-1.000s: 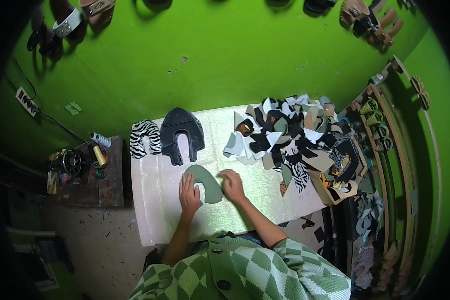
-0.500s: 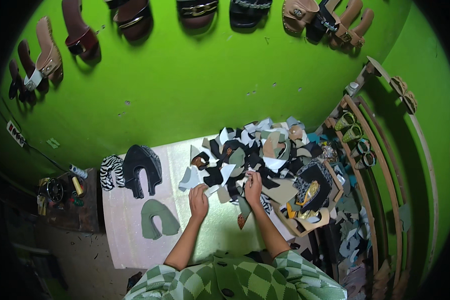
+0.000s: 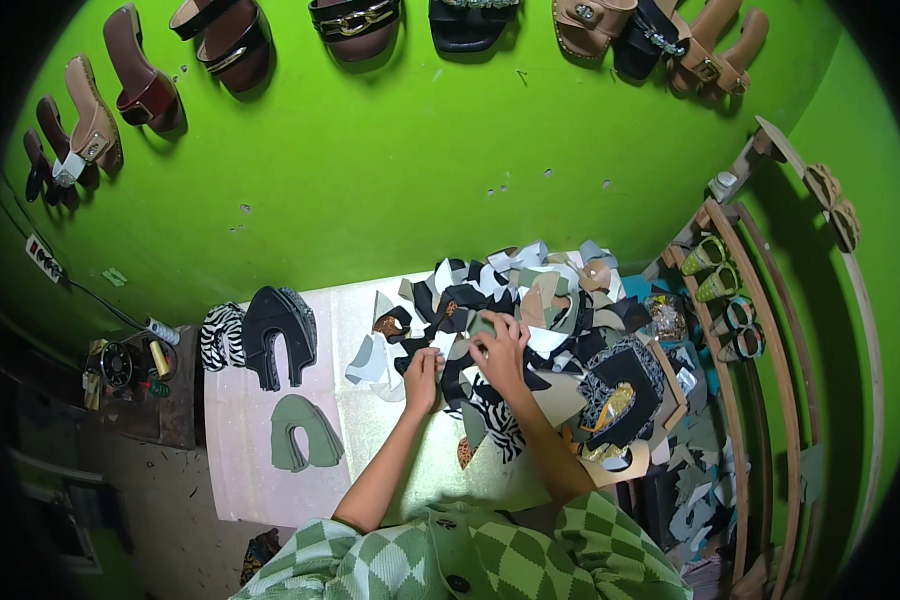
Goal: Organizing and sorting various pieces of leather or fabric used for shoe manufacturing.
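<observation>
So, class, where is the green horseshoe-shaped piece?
The green piece lies left of centre in the head view, on the table, just below the black horseshoe.

I can see a loose heap of cut scraps (image 3: 550, 303) just right of the frame's middle, black, white, tan and olive bits overlapping at all angles. A small white piece (image 3: 444, 342) shows near the centre; below it lie a zebra-striped piece (image 3: 505, 440) and a leopard-print piece (image 3: 465, 454).
</observation>
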### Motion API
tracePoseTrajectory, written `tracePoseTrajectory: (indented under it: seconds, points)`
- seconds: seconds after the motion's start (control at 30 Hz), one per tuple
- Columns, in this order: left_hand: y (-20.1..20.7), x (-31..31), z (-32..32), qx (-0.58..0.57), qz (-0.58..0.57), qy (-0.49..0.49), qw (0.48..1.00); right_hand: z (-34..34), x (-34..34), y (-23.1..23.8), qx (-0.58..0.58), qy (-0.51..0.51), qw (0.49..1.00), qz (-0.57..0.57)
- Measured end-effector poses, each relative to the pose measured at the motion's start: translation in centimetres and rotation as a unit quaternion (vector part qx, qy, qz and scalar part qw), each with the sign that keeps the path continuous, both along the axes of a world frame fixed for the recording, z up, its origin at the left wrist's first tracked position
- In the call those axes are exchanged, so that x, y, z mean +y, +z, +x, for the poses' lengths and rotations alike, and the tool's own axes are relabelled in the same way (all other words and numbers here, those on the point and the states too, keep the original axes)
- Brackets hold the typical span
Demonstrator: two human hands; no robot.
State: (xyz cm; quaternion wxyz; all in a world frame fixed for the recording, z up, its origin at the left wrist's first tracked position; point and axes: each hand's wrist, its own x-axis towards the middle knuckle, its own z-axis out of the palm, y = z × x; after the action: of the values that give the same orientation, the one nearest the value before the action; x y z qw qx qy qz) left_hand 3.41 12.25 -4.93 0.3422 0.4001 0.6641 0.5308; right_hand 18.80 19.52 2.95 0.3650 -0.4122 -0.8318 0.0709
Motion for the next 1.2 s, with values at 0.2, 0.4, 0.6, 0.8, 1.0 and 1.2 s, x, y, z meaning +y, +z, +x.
tracePoseTrajectory:
  seconds: [0.2, 0.4, 0.6, 0.8, 1.0, 1.2]
  points:
    - [2.4, -2.8, -0.1, -0.270, -0.129, -0.118, 0.947, -0.5, -8.8, -1.3, 0.015, 0.048, 0.992, -0.111]
    - [1.3, -8.7, -2.8, -0.209, -0.095, -0.140, 0.963, -1.4, -13.6, -2.8, -0.015, 0.087, 0.980, -0.180]
    - [4.6, -13.7, -4.4, -0.177, -0.123, -0.193, 0.957, -2.5, -15.8, -0.4, -0.033, 0.121, 0.982, -0.139]
    - [4.1, -17.1, -7.0, -0.020, -0.110, -0.257, 0.960, -3.2, -15.8, -0.4, 0.019, 0.251, 0.920, -0.301]
    - [1.0, -20.6, -10.2, -0.099, -0.155, -0.262, 0.947, -1.6, -17.3, -1.8, -0.009, 0.213, 0.853, -0.477]
    - [-0.2, -21.7, -9.0, -0.157, -0.185, -0.220, 0.945, -0.5, -19.9, -6.0, 0.084, 0.197, 0.858, -0.466]
